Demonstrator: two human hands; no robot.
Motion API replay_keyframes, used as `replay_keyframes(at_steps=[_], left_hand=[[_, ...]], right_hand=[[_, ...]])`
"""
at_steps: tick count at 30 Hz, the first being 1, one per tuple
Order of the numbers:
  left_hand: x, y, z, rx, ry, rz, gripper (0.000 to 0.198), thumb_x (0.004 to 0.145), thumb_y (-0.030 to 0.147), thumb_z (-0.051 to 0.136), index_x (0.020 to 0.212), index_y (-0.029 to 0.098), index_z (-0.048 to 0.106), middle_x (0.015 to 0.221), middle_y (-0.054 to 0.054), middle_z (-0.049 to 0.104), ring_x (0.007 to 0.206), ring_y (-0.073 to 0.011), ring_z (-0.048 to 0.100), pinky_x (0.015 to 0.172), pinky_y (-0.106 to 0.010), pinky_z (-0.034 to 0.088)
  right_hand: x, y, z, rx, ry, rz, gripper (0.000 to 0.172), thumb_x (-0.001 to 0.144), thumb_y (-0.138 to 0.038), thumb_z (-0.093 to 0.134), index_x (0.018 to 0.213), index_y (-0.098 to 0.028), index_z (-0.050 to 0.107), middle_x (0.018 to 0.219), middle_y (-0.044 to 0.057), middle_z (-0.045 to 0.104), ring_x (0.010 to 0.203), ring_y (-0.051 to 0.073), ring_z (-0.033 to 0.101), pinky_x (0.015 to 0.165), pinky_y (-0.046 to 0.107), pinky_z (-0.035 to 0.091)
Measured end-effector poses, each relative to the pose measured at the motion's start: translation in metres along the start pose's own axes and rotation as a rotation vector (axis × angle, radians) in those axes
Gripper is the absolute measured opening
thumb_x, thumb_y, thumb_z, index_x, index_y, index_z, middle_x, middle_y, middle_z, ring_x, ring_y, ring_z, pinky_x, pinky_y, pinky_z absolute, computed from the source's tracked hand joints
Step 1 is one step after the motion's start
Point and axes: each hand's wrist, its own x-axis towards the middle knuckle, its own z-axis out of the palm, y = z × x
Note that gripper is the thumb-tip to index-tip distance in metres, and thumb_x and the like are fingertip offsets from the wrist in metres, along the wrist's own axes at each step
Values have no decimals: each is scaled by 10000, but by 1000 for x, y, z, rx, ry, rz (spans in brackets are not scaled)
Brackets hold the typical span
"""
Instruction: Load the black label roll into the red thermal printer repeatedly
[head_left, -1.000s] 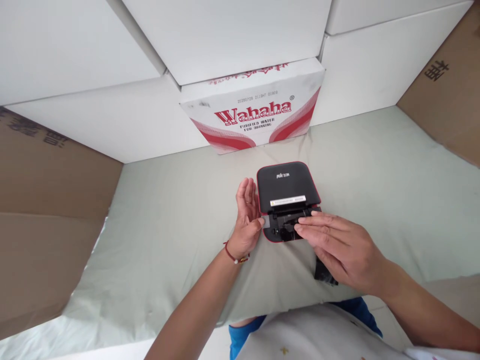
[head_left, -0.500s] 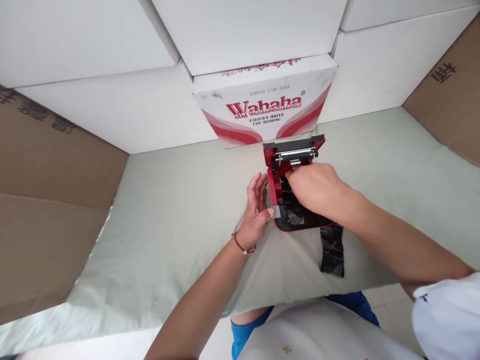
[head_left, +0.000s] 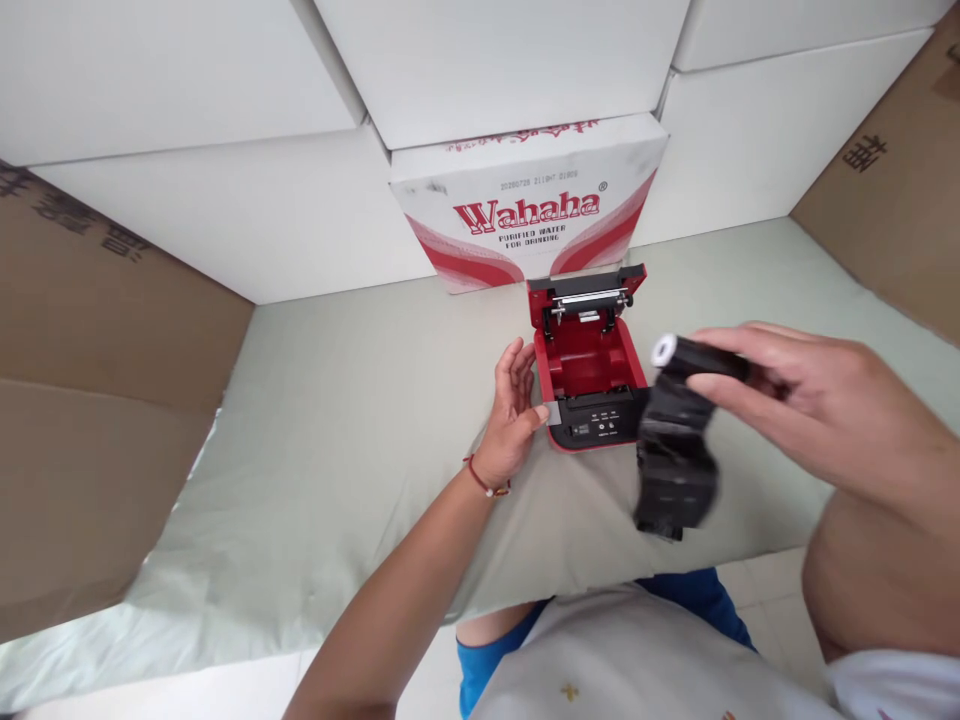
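A small red and black label printer (head_left: 600, 428) sits on the cloth with its lid (head_left: 585, 295) tipped up. Its red roll bay (head_left: 581, 360) shows bare inside. At the printer's left side, my left hand (head_left: 511, 430) has its fingers extended along the wall, with the thumb on a grey patch (head_left: 553, 412) at the front corner. To the right of the printer, my right hand (head_left: 795, 385) grips a roll of glossy black film (head_left: 701, 358) with a white core end. A loose, crinkled strip (head_left: 675, 460) hangs from that roll, blurred by motion.
A white and red Wahaha water carton (head_left: 532, 220) stands right behind the printer. White boxes (head_left: 225, 220) form a wall at the back. Brown cardboard boxes (head_left: 112, 420) flank the left and right. Pale green cloth (head_left: 337, 450) covers the table, whose front edge is near my lap.
My right hand has lifted the black roll out of the printer's bay and moved it right, with its strip trailing. My left hand stays at the printer's side.
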Motion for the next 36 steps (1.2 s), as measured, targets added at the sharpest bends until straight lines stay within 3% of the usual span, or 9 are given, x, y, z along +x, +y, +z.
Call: replay_keyframes(at_steps=[4, 8, 12, 18, 23, 25, 28, 32, 36], left_hand=[[0, 1, 0, -3, 0, -5, 954, 848, 620, 868, 1641, 446, 368, 1776, -57, 389, 1698, -325, 305, 1412, -570, 212], [1, 4, 0, -6, 25, -28, 952, 825, 613, 888, 1626, 429, 408, 1765, -69, 400, 1694, -335, 307, 1409, -573, 229], [1, 6, 1, -26, 19, -32, 912, 822, 617, 889, 1597, 433, 446, 1755, -62, 408, 1679, -338, 328, 1398, -585, 252], [0, 7, 1, -30, 33, -33, 899, 827, 593, 889, 1596, 430, 452, 1742, -63, 432, 1670, -327, 347, 1394, -568, 264], [0, 7, 0, -34, 12, -35, 882, 838, 595, 881, 1595, 451, 452, 1762, -48, 408, 1686, -334, 320, 1394, -588, 255], [0, 7, 0, -28, 10, -30, 866, 850, 597, 870, 1596, 452, 455, 1771, -44, 400, 1693, -332, 309, 1397, -583, 252], [1, 6, -1, -21, 16, -27, 856, 857, 576, 868, 1596, 442, 457, 1772, -48, 398, 1693, -330, 309, 1395, -574, 260], [1, 2, 0, -5, 17, -14, 878, 845, 580, 875, 1600, 445, 448, 1742, -62, 424, 1660, -344, 360, 1372, -587, 297], [-10, 8, 6, 315, 122, 189, 635, 995, 570, 698, 1578, 399, 511, 1662, -84, 466, 1609, -356, 403, 1342, -617, 330]], right_hand=[[-41, 72, -2, -88, -72, 146, 389, 977, -670, 671, 1107, -344, 837, 979, 118, 846, 583, 233, 677, 521, 424, 529], [-58, 98, 27, -181, -185, 220, 417, 1010, -537, 561, 1165, -254, 826, 1120, 132, 836, 868, 342, 799, 735, 506, 645], [-51, 70, 52, -139, -114, 148, 393, 1066, -422, 521, 1273, -223, 789, 1337, 129, 788, 1044, 292, 803, 861, 449, 646], [-32, 38, 70, -269, -405, 153, 323, 1012, -252, 608, 1283, -200, 776, 1177, 115, 804, 938, 272, 804, 747, 359, 614], [-32, 31, 22, 161, -509, -72, 250, 1048, -356, 651, 1231, -296, 810, 1159, 78, 781, 947, 224, 779, 802, 326, 641], [-25, 23, -3, 339, -499, -121, 281, 1033, -418, 710, 1281, -337, 817, 1135, 67, 767, 888, 192, 757, 702, 269, 622], [1, 6, -17, 367, -400, -77, 360, 984, -449, 774, 1313, -313, 832, 847, 12, 679, 641, 144, 626, 525, 243, 501], [49, -17, 12, 177, -258, 53, 381, 967, -342, 745, 1329, -254, 823, 637, -59, 585, 569, 132, 538, 584, 265, 448], [79, -33, 50, -164, -279, 76, 387, 972, -256, 688, 1339, -277, 811, 895, 32, 810, 780, 214, 709, 698, 315, 481]])
